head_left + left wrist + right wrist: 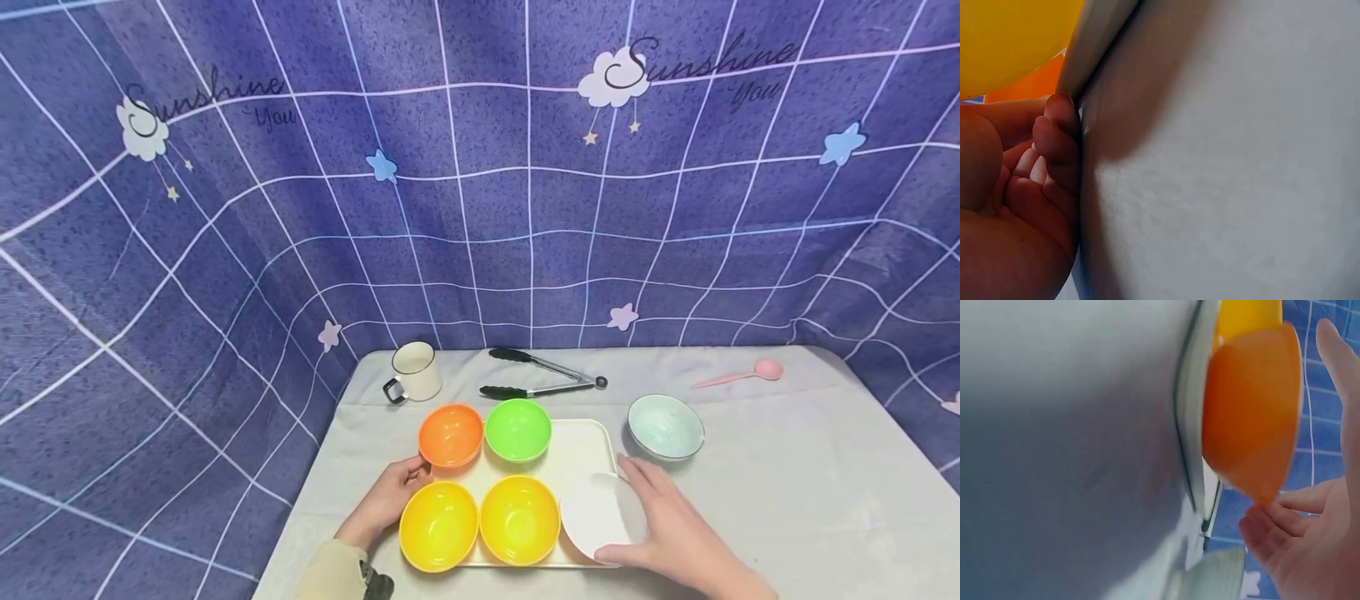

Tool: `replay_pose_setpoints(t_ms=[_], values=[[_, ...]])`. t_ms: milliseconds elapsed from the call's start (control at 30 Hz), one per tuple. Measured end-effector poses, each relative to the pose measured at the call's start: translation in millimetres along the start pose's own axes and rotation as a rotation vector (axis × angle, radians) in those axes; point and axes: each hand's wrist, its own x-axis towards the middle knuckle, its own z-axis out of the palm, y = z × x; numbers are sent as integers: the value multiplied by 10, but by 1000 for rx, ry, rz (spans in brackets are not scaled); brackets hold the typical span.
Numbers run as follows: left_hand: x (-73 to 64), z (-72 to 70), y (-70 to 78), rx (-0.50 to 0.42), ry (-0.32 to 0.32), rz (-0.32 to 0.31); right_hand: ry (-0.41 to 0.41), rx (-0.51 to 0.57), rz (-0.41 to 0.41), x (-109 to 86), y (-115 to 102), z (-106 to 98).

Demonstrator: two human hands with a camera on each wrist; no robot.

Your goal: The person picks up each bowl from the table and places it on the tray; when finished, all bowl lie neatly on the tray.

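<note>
The head view looks forward and down from above the near edge of the counter [787, 467], far enough back to take in the whole cream tray [577, 446] at 6 o'clock and the blue grid backdrop [480, 183] filling 12 o'clock. The left wrist view sits very close, level with the counter, facing along the tray's rim [1088, 50] with a yellow bowl [1010, 37] at 11 o'clock. The right wrist view is equally close and rolled sideways, the tray's edge [1192, 425] running vertically. All three views share the tray.
</note>
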Motion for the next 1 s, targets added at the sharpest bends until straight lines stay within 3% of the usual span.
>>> replay_pose_setpoints(t_ms=[133,333,633,800,1000], values=[[-10,-3,10,1,0,3,33,-15,-16,126,120,-153],[-12,-15,6,6,-5,2,27,-35,41,313,438,-360],[-2,-19,-26,-23,-17,36,97,-101,39,484,987,-365],[15,-12,-45,-23,-15,36,92,-76,57,546,1089,-367],[16,-10,-53,-21,-19,33,30,-32,104,602,1122,-350]])
